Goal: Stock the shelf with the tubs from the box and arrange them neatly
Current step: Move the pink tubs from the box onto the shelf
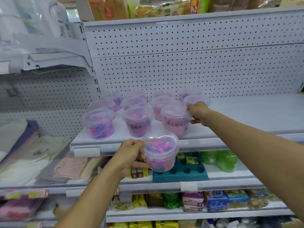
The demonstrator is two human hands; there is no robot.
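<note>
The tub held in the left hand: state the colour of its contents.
Pink and blue-purple balls inside the clear tub, seen through its lid in the head view.

You have a white shelf (pixel 246 111) backed by pegboard, carrying clear lidded tubs (pixel 139 120) of pink and purple beads grouped at its left end in rough rows; its right half lies bare.

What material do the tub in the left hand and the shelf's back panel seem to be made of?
Tub: probably clear glossy plastic; the pink and purple balls show through lid and wall. Back panel: likely white-painted sheet metal, matte, with regular rows of punched holes.
</note>
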